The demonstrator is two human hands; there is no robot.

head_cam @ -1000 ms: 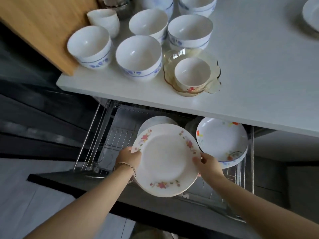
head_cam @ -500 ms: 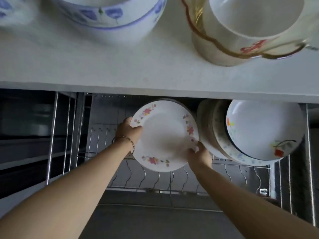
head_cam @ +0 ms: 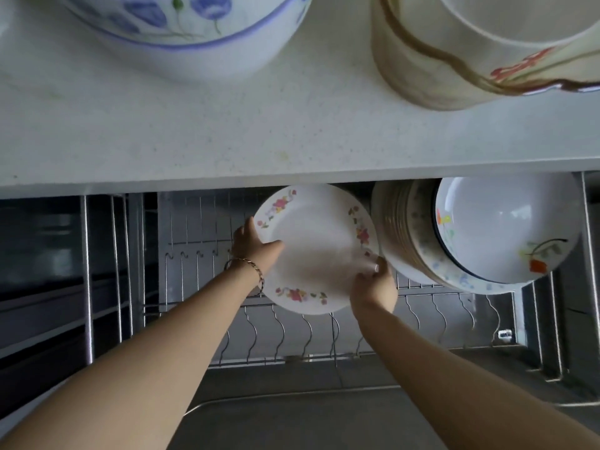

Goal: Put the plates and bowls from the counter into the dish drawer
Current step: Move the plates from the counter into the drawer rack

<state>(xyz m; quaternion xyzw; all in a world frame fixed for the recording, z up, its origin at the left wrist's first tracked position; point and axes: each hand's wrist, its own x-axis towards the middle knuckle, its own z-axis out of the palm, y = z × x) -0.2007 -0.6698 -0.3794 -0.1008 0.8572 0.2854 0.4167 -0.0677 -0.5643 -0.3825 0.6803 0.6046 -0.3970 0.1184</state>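
Note:
A white plate with a pink flower rim stands nearly upright inside the pulled-out dish drawer, over its wire rack. My left hand grips the plate's left edge, thumb across its face. My right hand holds its lower right edge. Just to the right, a row of upright plates leans in the rack, fronted by a white plate with an orange flower. Above, on the white counter, sit a blue-flowered bowl and an amber glass dish holding a white bowl.
The counter's front edge overhangs the back of the drawer, hiding the plates' tops. Empty wire slots run along the rack below and left of the held plate. Steel side rails frame the drawer on the left and right.
The plate has gone deeper into the drawer and stands more upright, close beside the stacked plates. The view has dropped nearer to the counter edge.

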